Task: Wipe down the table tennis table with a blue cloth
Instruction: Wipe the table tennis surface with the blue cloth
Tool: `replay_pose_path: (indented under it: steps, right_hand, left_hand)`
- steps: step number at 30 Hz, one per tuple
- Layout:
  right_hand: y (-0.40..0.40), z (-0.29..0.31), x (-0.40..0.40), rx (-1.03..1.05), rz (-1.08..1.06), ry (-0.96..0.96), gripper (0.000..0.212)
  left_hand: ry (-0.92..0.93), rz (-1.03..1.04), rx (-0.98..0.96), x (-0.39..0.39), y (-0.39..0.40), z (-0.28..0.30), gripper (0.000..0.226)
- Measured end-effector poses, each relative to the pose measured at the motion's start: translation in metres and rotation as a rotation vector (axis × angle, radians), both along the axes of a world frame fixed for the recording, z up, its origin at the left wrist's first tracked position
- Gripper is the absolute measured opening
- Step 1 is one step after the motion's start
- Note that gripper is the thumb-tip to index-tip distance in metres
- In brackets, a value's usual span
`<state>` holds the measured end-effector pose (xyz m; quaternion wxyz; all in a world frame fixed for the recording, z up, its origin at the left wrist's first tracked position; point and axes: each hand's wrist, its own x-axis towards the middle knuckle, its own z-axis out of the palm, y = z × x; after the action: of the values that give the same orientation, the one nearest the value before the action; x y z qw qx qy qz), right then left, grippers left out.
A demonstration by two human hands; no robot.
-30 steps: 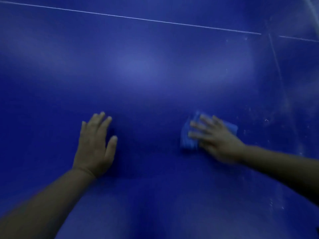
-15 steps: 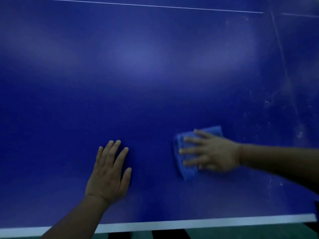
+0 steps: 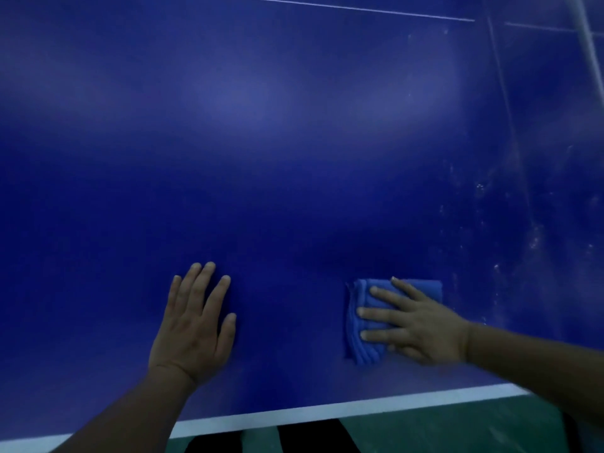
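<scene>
A: Okay, quick pass. Where was the blue cloth [image 3: 362, 325]?

B: Lying folded on the table tennis table [image 3: 294, 158], near the table's front edge, right of centre. The right hand [image 3: 415, 325] lay flat on top of it.

A: Fingers?

B: Straight and spread wide, pointing left across the cloth, pressing it down. No curl, no pinch. The folded layers stuck out past the fingertips on the left side; a strip of cloth also showed behind the hand.

A: Left hand [image 3: 192, 325]?

B: Palm down on the bare blue surface, well apart from the cloth. Fingers straight, the four close together, thumb out to the side. Held nothing.

A: Both forearms in view?

B: Yes, bare, coming in from the bottom left and the right edge.

A: Table state?

B: Dark blue top, soft glare patches across the middle. White edge line [image 3: 327, 410] along the near side, thin white line [image 3: 343, 7] far up top. Pale specks and streaks [image 3: 529, 237] on the right part of the surface, just right of the cloth and upward.

A: Below the table?

B: Green floor [image 3: 441, 426] past the edge, plus something dark there, couldn't tell what.
</scene>
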<state>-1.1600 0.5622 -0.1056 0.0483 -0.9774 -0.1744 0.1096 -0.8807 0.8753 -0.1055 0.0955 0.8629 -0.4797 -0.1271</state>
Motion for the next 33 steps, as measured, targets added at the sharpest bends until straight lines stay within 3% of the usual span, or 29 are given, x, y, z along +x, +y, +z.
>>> replay_pose_path:
  steps: [2,6,8,11,14,18,20,23,25,26,30,33]
  right_hand:
    - [-0.032,0.001,0.034,-0.033,-0.088,-0.005,0.051]
    - [-0.069,0.002,0.108,-0.002,-0.712,-0.111,0.051]
    - [-0.056,-0.002,0.118,-0.024,-0.807,-0.136,0.052]
    - [0.002,-0.007,0.075,-0.028,-0.653,-0.166,0.048]
    - [0.073,-0.011,-0.02,0.007,-0.411,-0.089,0.046]
    - [0.063,0.0,-0.063,-0.03,-0.192,0.027,0.049]
    - [0.041,0.002,-0.032,-0.051,-0.381,-0.025,0.05]
    - [0.034,0.003,0.023,0.045,-1.07,-0.106,0.045]
    - [0.056,-0.002,0.041,0.071,-1.394,-0.114,0.047]
    - [0.076,-0.006,0.043,0.052,-1.438,-0.118,0.048]
    - [0.153,-0.009,-0.009,0.052,-1.241,-0.084,0.049]
    - [0.151,-0.009,-0.065,0.008,-1.404,-0.025,0.049]
  left_hand:
    - [-0.005,-0.006,-0.002,0.0,0.0,0.0,0.061]
    - [-0.001,0.0,0.012,-0.001,0.0,0.003,0.061]
    - [0.013,0.014,0.011,-0.002,-0.001,0.004,0.063]
    - [0.038,0.029,-0.012,-0.003,0.0,0.005,0.064]
    - [0.037,0.034,-0.014,-0.001,0.002,0.002,0.067]
    - [0.047,0.032,-0.035,-0.002,0.004,0.001,0.074]
    - [0.054,0.048,-0.056,-0.005,0.008,0.004,0.076]
    - [0.041,0.046,-0.089,-0.035,0.023,0.009,0.073]
    - [0.049,-0.001,-0.1,-0.073,0.032,0.01,0.068]
    - [0.058,-0.033,-0.106,-0.092,0.034,0.008,0.066]
    - [0.009,-0.109,-0.063,-0.121,0.034,-0.002,0.066]
    - [-0.022,-0.114,-0.037,-0.12,0.033,-0.005,0.067]
